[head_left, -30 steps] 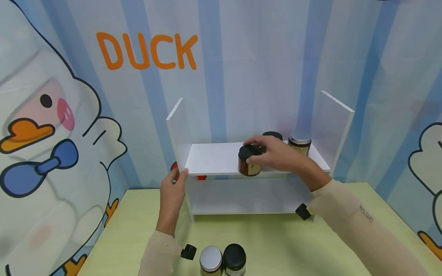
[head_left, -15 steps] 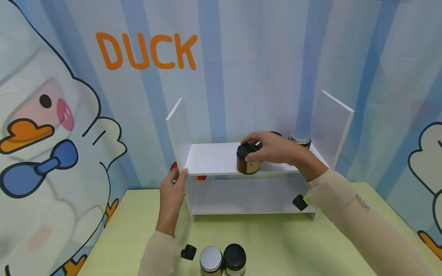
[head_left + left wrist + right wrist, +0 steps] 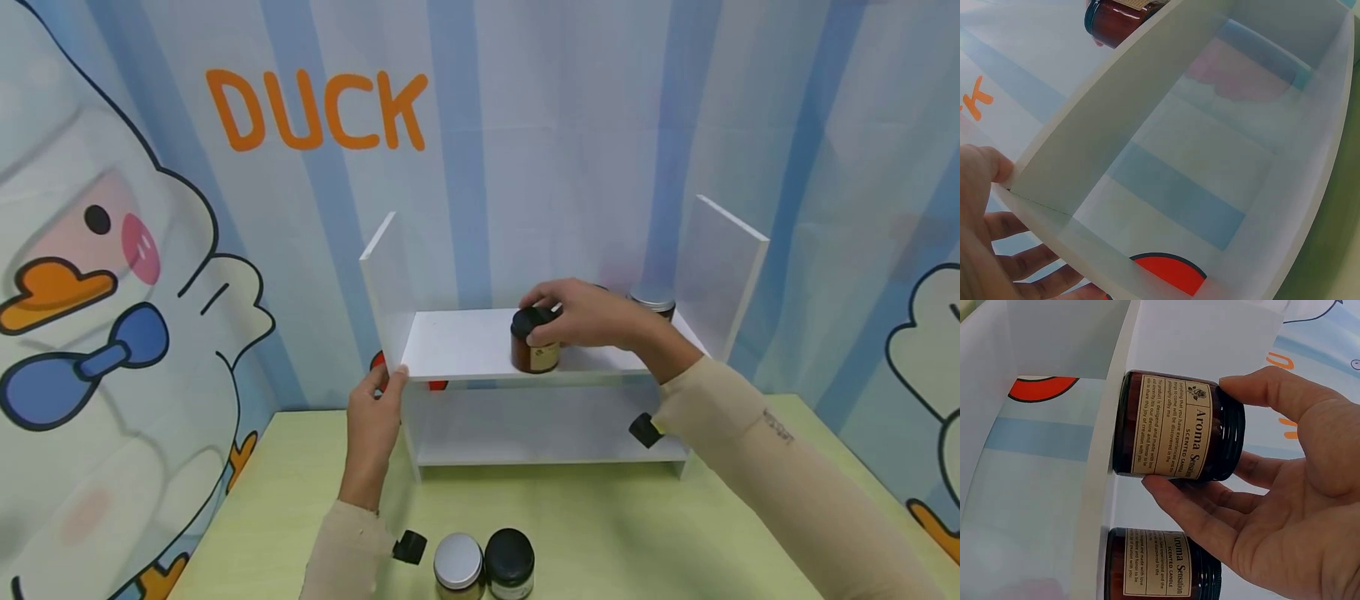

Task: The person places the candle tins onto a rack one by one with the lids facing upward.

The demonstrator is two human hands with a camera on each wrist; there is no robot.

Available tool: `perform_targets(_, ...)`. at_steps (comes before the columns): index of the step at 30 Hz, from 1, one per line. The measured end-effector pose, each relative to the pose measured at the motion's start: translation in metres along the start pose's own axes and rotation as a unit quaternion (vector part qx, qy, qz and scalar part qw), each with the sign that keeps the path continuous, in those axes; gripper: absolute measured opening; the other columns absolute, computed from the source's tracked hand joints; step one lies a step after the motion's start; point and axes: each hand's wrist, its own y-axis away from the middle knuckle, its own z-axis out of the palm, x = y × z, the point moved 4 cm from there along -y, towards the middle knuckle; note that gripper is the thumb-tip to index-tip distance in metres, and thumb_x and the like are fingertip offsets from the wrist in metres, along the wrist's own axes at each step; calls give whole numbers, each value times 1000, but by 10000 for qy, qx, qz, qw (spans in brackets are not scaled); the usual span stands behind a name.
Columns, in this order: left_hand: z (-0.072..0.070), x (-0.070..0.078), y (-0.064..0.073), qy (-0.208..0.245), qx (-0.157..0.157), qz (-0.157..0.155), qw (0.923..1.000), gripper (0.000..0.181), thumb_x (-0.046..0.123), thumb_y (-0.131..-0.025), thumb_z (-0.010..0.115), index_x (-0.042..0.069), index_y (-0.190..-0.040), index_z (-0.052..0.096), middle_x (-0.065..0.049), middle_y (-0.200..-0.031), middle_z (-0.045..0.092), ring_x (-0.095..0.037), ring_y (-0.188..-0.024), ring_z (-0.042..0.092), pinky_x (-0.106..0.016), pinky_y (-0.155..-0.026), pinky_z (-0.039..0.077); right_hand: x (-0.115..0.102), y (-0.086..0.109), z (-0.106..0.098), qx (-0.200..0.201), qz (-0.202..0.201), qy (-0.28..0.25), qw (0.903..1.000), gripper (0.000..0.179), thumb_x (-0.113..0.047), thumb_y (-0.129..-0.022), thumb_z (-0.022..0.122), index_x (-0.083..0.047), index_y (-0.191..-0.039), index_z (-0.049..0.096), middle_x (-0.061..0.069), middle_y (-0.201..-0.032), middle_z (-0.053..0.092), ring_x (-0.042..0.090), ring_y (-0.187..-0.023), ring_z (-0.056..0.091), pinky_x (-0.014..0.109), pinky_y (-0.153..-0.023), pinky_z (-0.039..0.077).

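My right hand grips an amber scented candle jar by its black lid and side, thumb opposite fingers. It is upright at the front edge of the white shelf's upper board; whether its base touches the board I cannot tell. In the right wrist view, the label of this candle jar faces the camera, and a second candle jar stands beside it. My left hand holds the left side of the shelf at the upper board's corner, thumb in front, fingers outside in the left wrist view.
A silver-lidded jar stands at the upper board's right, partly hidden by my right arm. Two more jars, one silver-lidded and one black-lidded, stand on the pale green table in front. A printed duck curtain hangs behind.
My right hand has moved the candle jar slightly left and back, from overlapping the front edge to over the upper board. My left hand has stayed on the shelf's side.
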Motion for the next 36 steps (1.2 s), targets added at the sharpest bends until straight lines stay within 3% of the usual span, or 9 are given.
perform_targets(16, 0, -1, -1, 62, -21, -18, 10000, 58, 52, -101, 55, 16, -146, 54, -7, -144, 53, -28, -123, 50, -47, -93, 48, -7, -9, -3, 99, 192, 492, 9986, 57, -33, -94, 71, -9, -141, 52, 17, -137, 56, 30, -117, 60, 46, -92, 52)
perform_targets(23, 0, -1, -1, -143, 66, 44, 9999, 54, 51, -101, 54, 16, -142, 57, -8, -129, 59, -26, -102, 51, -38, -80, 47, -8, -11, -3, 176, 277, 675, 9972, 57, -36, -93, 71, -7, -139, 53, 15, -133, 58, 29, -115, 61, 44, -92, 52)
perform_targets(30, 0, -1, 0, -131, 18, -1, 9999, 59, 52, -101, 54, 14, -147, 53, -9, -142, 53, -29, -118, 52, -44, -90, 49, -10, -15, -3, 410, 388, 874, 9946, 60, -39, -90, 72, -5, -137, 56, 14, -132, 60, 29, -119, 59, 46, -99, 49)
perform_targets(36, -1, -2, -1, -176, 41, 59, 9998, 58, 52, -101, 53, 15, -146, 54, -10, -135, 56, -29, -108, 54, -42, -85, 47, -12, -17, -2, 569, 490, 982, 9923, 60, -41, -90, 73, -5, -135, 57, 13, -132, 60, 28, -120, 58, 48, -102, 47)
